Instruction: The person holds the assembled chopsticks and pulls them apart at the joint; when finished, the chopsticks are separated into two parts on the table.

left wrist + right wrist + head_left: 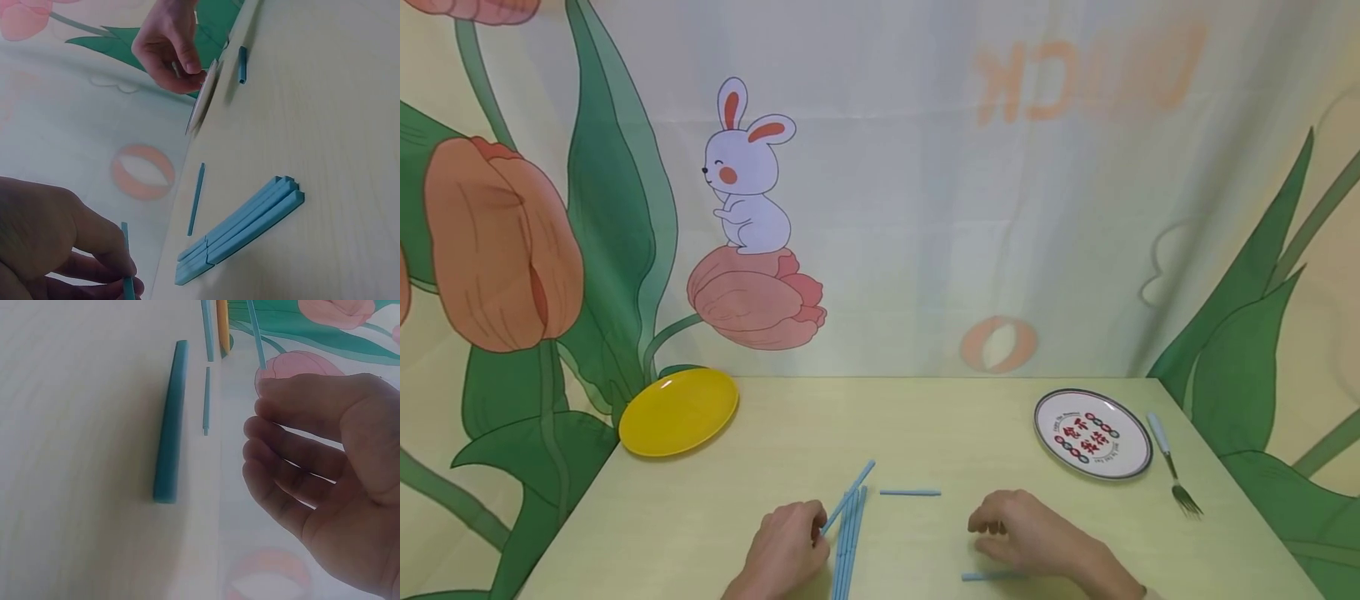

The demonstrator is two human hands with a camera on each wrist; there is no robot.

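Note:
My left hand (782, 546) pinches a slim blue stick (862, 477) between thumb and fingertips, its far end slanting up to the right. Just right of that hand, several long blue sticks (848, 546) lie side by side on the table; in the left wrist view a joint line crosses the bundle (240, 228). A shorter blue stick (910, 492) lies crosswise beyond, between the hands. My right hand (1030, 533) hovers with loosely bent fingers and nothing visible in them. Below it lies another short blue stick (981, 576), partly hidden by the hand in the head view.
A yellow plate (679, 412) stands at the table's back left corner. Toward the back right is a white plate (1123, 446) with red characters, and a fork (1167, 454) with a pale blue handle lies beside it. A printed curtain (895, 208) hangs behind the table.

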